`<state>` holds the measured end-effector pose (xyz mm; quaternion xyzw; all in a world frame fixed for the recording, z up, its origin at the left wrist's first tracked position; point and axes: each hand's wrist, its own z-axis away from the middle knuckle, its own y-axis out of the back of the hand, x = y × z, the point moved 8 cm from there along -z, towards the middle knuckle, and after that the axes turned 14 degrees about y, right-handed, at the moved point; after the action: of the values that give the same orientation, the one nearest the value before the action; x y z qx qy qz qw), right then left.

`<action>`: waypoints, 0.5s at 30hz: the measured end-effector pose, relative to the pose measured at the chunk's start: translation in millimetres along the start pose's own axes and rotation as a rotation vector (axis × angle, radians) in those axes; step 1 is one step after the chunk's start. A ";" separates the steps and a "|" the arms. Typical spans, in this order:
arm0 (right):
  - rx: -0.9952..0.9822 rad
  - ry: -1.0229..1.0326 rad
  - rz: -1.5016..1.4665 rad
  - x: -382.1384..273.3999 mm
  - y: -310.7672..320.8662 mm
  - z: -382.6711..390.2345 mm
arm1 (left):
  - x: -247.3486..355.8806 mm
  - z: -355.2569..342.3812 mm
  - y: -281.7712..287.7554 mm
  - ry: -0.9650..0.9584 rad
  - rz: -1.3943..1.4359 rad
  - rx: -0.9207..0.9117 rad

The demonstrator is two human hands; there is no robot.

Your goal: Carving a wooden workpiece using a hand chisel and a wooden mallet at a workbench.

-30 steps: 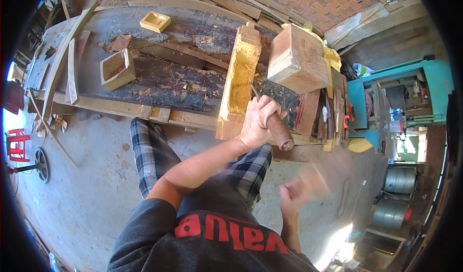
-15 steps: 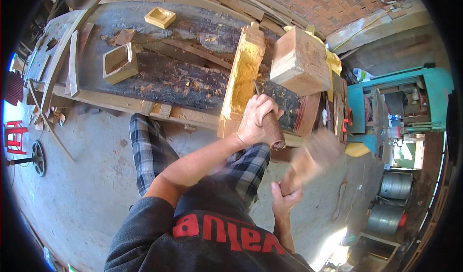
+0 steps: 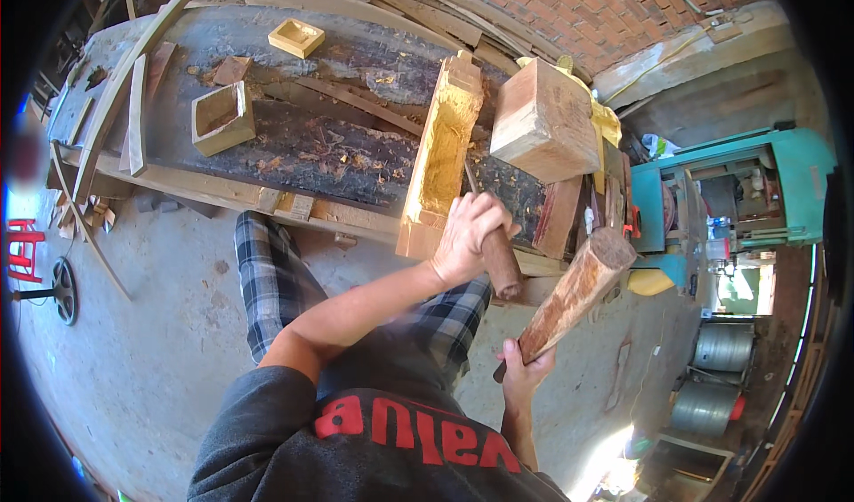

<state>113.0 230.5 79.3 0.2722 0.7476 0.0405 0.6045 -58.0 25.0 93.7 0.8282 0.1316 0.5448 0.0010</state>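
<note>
My left hand (image 3: 470, 238) is wrapped round the wooden handle of a chisel (image 3: 501, 269), whose thin metal blade points up toward a yellow hollowed wooden block (image 3: 447, 150). Whether the blade's tip touches the hollow's right wall I cannot tell. The block lies lengthwise away from me on the bench, its near end at the front edge. To the right, my right hand (image 3: 528, 373) grips the narrow end of a round wooden mallet (image 3: 574, 295). The mallet's thick head is raised, tilted up and right, apart from the chisel handle.
A large squared timber block (image 3: 544, 121) stands right of the hollowed piece. Two small hollowed boxes, a nearer one (image 3: 233, 137) and a farther one (image 3: 297, 39), rest on the dark, chip-strewn bench (image 3: 311, 155). Long curved strips (image 3: 116, 101) lie left. A teal machine (image 3: 801, 177) stands right.
The mallet, blurred by motion before, is now sharp, its head a little farther right and away from the chisel handle. My left hand keeps its hold on the chisel, nearly in place.
</note>
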 end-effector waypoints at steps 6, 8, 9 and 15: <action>-0.028 0.165 0.084 -19.9 12.3 7.7 | 2.6 5.8 2.4 0.049 -0.029 -0.013; -0.088 0.345 0.061 -49.8 9.3 1.8 | 2.5 2.6 3.0 0.054 -0.046 -0.008; -0.145 0.529 0.040 -68.5 6.7 2.3 | 2.6 -0.5 4.9 0.062 -0.029 0.007; -0.137 0.111 0.252 -46.3 -25.1 2.4 | -4.0 -6.5 7.1 0.114 0.091 0.041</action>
<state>111.8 187.4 109.7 0.3193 0.7355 0.1817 0.5694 -63.8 16.3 93.7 0.8007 0.1047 0.5879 -0.0481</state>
